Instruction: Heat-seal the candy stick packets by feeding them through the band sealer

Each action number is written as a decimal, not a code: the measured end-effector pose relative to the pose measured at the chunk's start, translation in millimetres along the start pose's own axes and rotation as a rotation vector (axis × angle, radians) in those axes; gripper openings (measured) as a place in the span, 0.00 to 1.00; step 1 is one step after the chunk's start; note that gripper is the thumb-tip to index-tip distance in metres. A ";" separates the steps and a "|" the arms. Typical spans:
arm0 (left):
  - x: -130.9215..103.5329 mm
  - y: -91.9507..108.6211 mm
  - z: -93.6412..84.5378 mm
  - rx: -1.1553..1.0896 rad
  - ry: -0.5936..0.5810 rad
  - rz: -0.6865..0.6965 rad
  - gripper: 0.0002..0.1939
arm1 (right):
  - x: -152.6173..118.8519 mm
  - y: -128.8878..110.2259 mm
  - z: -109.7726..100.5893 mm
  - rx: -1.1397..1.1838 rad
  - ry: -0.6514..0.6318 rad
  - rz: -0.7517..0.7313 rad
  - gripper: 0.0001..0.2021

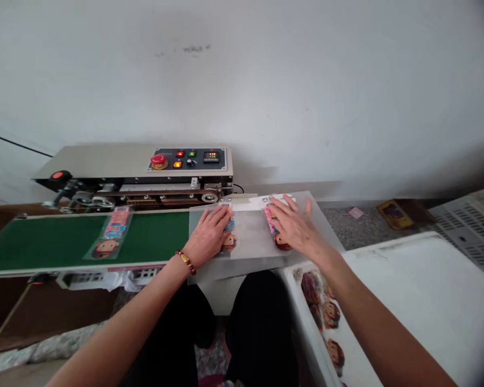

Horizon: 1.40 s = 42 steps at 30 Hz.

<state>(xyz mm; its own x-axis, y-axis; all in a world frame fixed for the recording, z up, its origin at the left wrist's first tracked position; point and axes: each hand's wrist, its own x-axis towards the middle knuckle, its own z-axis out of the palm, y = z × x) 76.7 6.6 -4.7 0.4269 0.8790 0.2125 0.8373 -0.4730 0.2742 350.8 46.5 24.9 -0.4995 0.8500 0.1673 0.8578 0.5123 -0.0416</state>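
Observation:
My left hand [208,232] lies flat with its fingers over a clear plastic packet [229,243], which holds a pink-and-blue printed card and a cartoon-face piece. Fingers spread, my right hand [297,228] rests over a similar packet [282,243]. Both packets are on a translucent plastic sheet [252,236] at the right end of the green conveyor belt [153,236]; my fingers hide part of each. Farther left, a third packet [107,247] lies on the belt, away from my hands.
Behind the belt stands a sealing machine [105,161] with a red stop button [158,160] and lit display. At right, a white tray [302,301] contains several cartoon-face pieces [331,314]. A crate [468,231] and a small box [394,214] are on the floor.

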 end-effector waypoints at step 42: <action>0.9 16.9 -5.4 -0.027 0.065 0.004 0.22 | 12.2 -91.9 11.2 0.368 0.049 0.161 0.21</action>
<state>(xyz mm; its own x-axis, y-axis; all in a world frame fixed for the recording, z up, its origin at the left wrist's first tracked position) 89.4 -0.8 5.2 0.4063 0.8716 0.2743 0.8258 -0.4788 0.2980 264.6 11.2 19.8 -0.3481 0.9208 0.1758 0.8195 0.3900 -0.4199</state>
